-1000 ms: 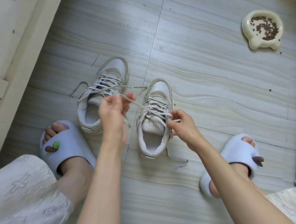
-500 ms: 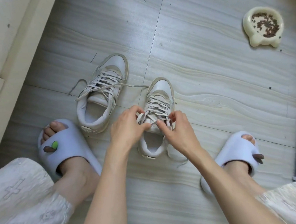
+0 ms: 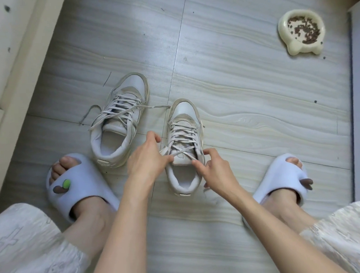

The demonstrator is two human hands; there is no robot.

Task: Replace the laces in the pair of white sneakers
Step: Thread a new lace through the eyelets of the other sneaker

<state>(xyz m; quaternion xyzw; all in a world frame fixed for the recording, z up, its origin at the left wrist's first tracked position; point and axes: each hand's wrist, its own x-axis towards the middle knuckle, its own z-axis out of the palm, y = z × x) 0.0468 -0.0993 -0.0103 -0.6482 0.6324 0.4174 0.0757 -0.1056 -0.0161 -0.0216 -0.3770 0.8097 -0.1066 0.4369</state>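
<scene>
Underfoot, floor [image 3: 246, 93]: pale wood-grain tiles; everything sits on it.
Slippers [image 3: 76, 192]: pale blue, worn, one at each side of the view.
Left sneaker [image 3: 119, 127]: laced, ends trailing loose, just beside its mate.
Right sneaker [image 3: 185, 144]: upright between the hands, toe pointing away.
Pet bowl [image 3: 282, 31]: cream, kibble inside, far right, well apart.
Left hand [image 3: 146, 160]: fingers pinch a lace [image 3: 181, 152] end at the tongue.
Right hand [image 3: 214, 172]: fingertips pinch the other end by the top eyelets.

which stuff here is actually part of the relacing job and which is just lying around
In the job:
right sneaker
its lace, pinched by left hand and right hand
left sneaker

Lying about:
pet food bowl
slippers on the feet
</scene>
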